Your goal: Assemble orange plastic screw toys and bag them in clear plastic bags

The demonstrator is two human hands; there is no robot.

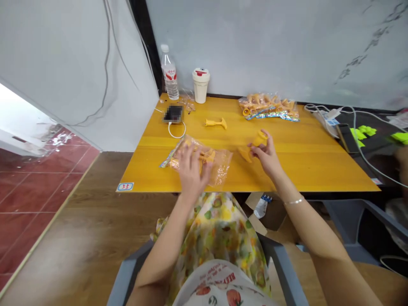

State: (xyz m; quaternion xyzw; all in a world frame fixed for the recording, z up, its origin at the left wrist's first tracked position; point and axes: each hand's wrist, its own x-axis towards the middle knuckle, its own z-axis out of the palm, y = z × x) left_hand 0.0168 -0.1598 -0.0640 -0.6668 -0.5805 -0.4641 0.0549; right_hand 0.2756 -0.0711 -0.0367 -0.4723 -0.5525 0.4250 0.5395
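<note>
"So, what's the right grip (pixel 266 155) doing?"

"Closed, its fingers pinching an orange moulded plastic piece (pixel 259 140) over the yellow wooden bench (pixel 302 170)."

"And the left grip (pixel 191 172)?"

"Resting on a clear plastic bag of orange pieces (pixel 221 163), fingers curved over it — can't tell whether it's gripping. Beyond both grips lies a yellow plunger-shaped plastic part (pixel 216 123)."
</note>
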